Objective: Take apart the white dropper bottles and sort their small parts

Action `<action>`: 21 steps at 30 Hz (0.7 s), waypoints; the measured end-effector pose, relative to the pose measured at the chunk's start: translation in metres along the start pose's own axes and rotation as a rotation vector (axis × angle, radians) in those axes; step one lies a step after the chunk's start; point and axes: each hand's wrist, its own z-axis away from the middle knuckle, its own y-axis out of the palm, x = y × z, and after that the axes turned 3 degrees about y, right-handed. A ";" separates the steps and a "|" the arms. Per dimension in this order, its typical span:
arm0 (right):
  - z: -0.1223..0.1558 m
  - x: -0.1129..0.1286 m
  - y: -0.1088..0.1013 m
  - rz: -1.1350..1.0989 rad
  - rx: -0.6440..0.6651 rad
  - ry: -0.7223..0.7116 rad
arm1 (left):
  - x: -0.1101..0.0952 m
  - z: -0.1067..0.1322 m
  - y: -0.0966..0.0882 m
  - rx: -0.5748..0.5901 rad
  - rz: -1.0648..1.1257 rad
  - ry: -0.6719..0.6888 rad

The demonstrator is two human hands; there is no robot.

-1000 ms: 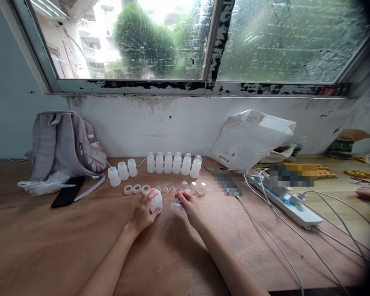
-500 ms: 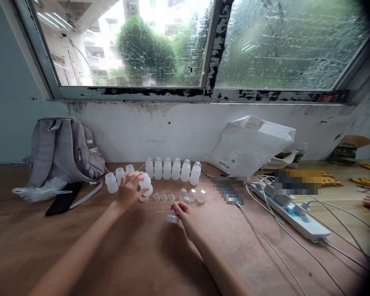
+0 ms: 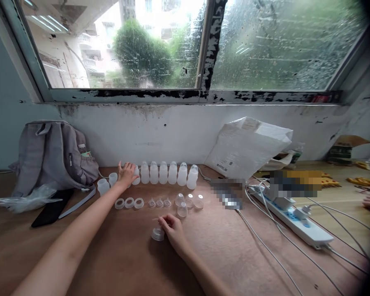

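Left hand [image 3: 127, 174] far forward, right hand [image 3: 172, 228] closer in: so the person's arms were placed; the left had its fingers parted beside the leftmost capped bottle [image 3: 136, 176], seemingly touching it, though from where I stood I could not tell whether they gripped it; the right had thumb and fingertips pinched on the top of a clear ribbed piece [image 3: 158, 234], which sat below and just left of them, wide end down; whether it met the wooden table [image 3: 117, 255] I could not make out. Most telling, I judged, was the gap: that bottle stood upright, its long axis vertical, forward and left of the right hand, with the left hand much the nearer; open bottles [image 3: 103, 187] stood just left of the left hand, and the other capped bottles [image 3: 163, 172] ran off to its right. Between the hands lay flat rings [image 3: 129, 202] and small teats [image 3: 159, 202] with pointed tips; just beyond the right hand sat domed covers [image 3: 182, 209]; the bottles looked like frosted, milky plastic, rounded and narrowed at the waist; the pinched piece was glassy and ridged, the covers thin and shiny, the tabletop smooth and reddish-brown.
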 end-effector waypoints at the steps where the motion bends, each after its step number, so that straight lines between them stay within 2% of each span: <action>1: 0.000 0.000 0.000 -0.002 -0.002 0.002 | 0.000 0.000 0.003 0.004 -0.004 0.001; 6: 0.000 0.006 -0.002 0.012 -0.013 -0.030 | -0.001 0.003 0.015 0.007 0.002 -0.016; 12: 0.006 0.014 -0.002 0.227 0.023 -0.171 | -0.004 0.009 0.019 -0.006 -0.001 -0.036; 17: 0.010 0.013 -0.002 0.437 0.076 -0.337 | -0.009 0.016 0.007 -0.061 0.019 -0.046; 21: 0.012 0.010 -0.004 0.570 0.127 -0.358 | -0.026 0.045 -0.011 -0.149 0.087 -0.077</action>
